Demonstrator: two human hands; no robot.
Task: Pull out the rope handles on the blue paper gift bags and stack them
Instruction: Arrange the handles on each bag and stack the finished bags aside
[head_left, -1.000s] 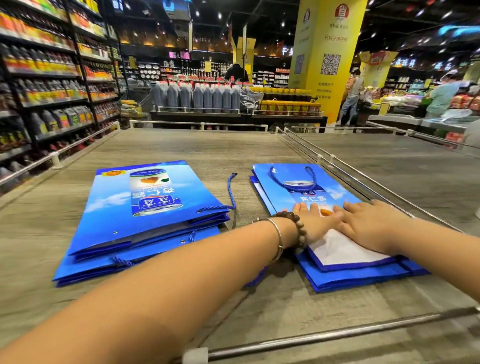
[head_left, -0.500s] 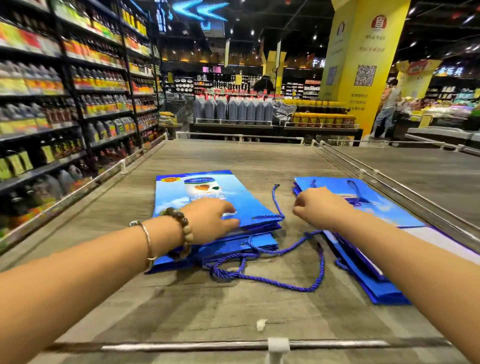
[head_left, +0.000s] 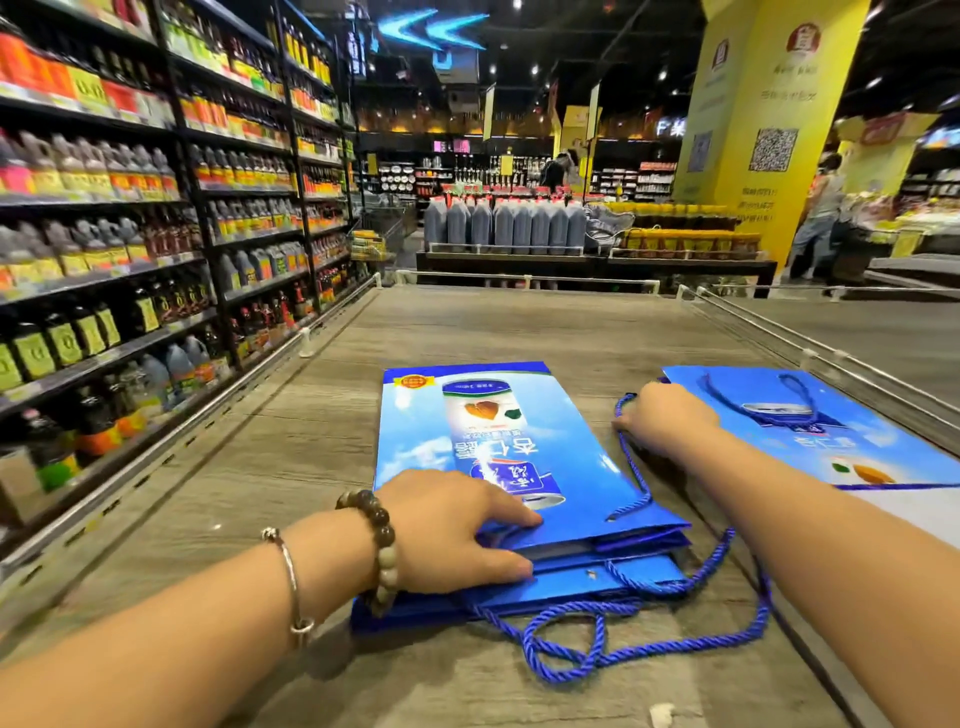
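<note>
While the left hand lies flat on the near corner of the left pile of blue gift bags, its fingers spread and pressing the top bag to the counter, the right hand sits just off that pile's right edge, curled around the blue rope handle. From that fist the rope runs back toward the person along the bag's long side, to the hole at the near open end. So the right hand is the nearer one, and I'd guess a pull away from the bag's mouth would draw it out, toward the second stack on the right.
</note>
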